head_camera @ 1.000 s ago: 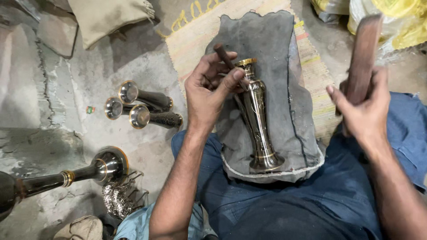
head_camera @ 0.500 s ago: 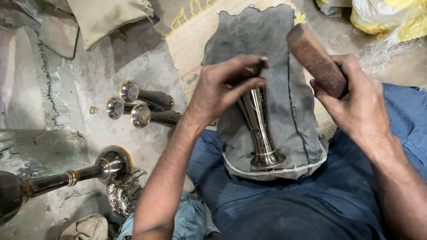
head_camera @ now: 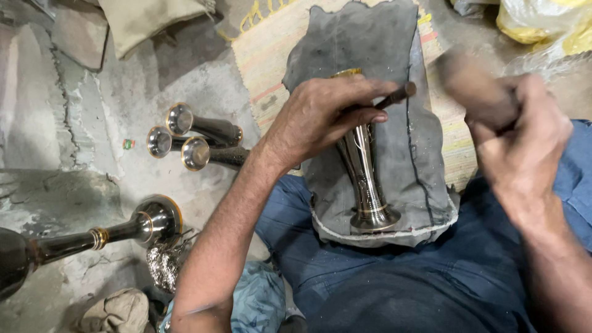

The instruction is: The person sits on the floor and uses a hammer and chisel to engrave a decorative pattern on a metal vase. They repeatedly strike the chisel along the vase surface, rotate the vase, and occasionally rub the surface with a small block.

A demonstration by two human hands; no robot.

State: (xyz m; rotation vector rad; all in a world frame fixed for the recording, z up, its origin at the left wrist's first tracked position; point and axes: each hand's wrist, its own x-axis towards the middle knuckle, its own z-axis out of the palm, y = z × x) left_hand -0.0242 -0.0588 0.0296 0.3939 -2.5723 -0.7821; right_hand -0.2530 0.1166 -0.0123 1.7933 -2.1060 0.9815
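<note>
Over the grey cloth, the right hand (blurred) has swung its mallet lower.

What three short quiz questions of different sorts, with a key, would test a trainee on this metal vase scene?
1. True or false: the vase lies on a grey cloth.
2. Which hand presses the thin tool to the vase? A) left B) right
3. How many small vases lie together on the floor?

Key: 1. True. 2. A: the left hand; the right hand has its grip on a blurred wooden block. 3. Three.
</note>
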